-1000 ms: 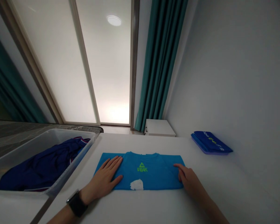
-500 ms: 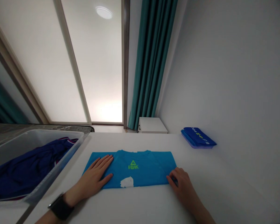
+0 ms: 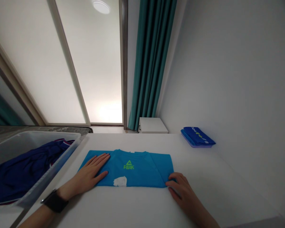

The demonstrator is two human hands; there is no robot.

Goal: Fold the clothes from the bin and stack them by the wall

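A blue T-shirt lies folded on a white table, between the left edge and the wall at right. The left hand rests flat across the shirt's left end, fingers extended, thumb apart, gripping nothing. The right hand bends its fingers at the opposite end; whether they pinch cloth is unclear. Folded clothes sit toward the table's far right corner; beside the left edge, a plastic bin holds a dark blue garment.
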